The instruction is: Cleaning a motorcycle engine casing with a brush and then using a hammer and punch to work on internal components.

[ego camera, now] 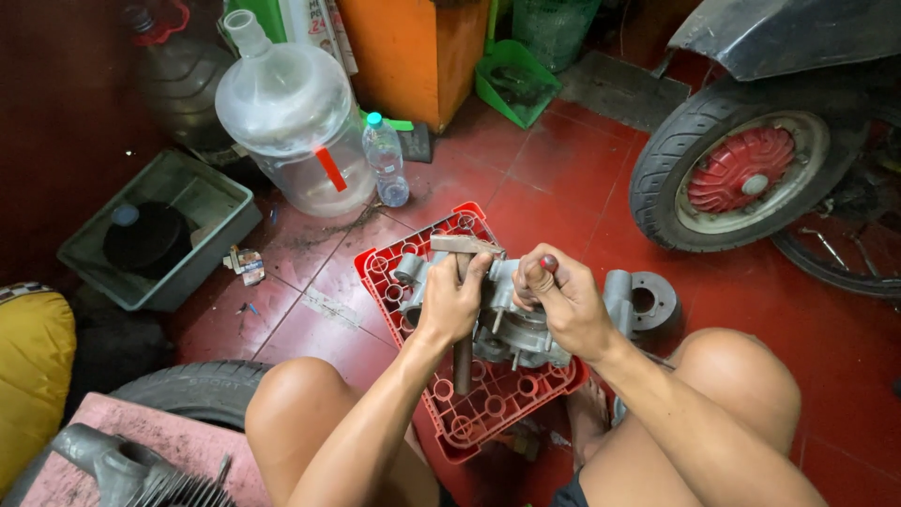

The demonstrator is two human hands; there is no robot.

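The left hand (452,302) grips a steel-headed hammer (464,282) by its handle; the right hand (563,302) pinches a red-handled tool (548,264) (tip hidden) over the grey metal engine casing (511,324) on the red plastic crate (469,413).

Glossy red tiled floor (554,178) all around, stained and lit from above. Up and left of the left hand (452,302): clear water jug (291,122), small plastic bottle (386,160), grey tub (160,230), orange cabinet (413,52). Beyond the right hand (563,302), up and right: scooter wheel (741,174) with red hub; green dustpan (511,80) farther back.
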